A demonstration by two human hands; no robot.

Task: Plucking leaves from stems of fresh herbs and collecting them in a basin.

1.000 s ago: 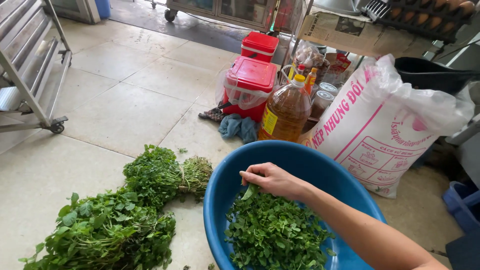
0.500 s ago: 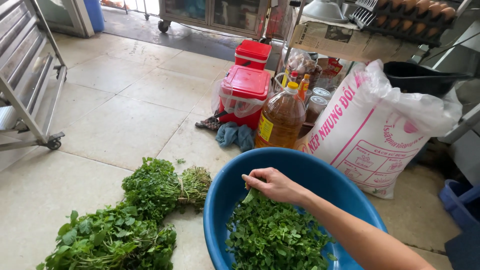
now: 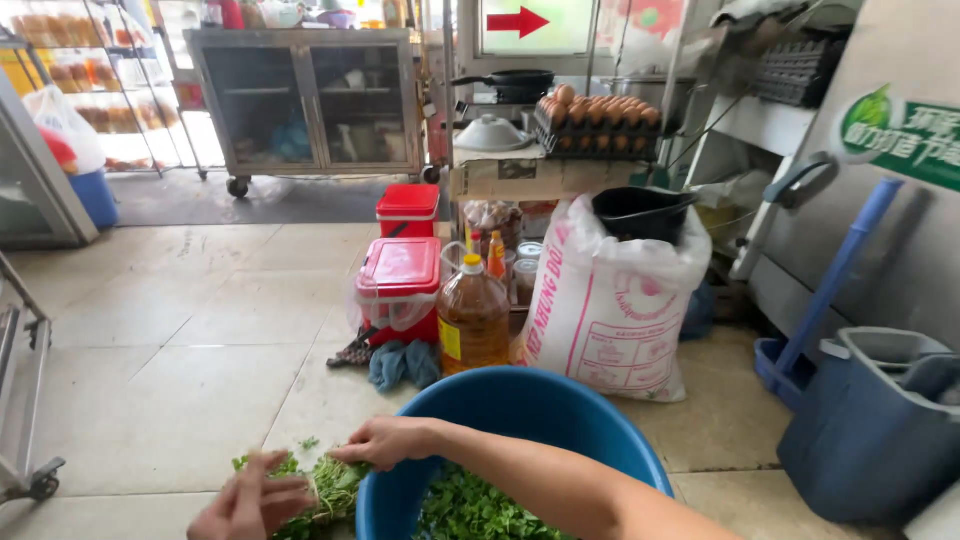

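Where herbs point(image 3: 330, 480) lie, right hand point(image 3: 385, 440) above, left hand point(image 3: 250, 500) beside

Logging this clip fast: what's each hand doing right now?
Left hand: open, fingers spread, touching the herbs on the floor.
Right hand: closed on herbs at the blue basin rim.

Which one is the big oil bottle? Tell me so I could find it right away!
Look at the big white sack standing on the floor behind the blue basin. Just left of it stands the oil bottle, touching distance from a red box. It is the only clear jug filled with amber liquid, with a yellow cap.
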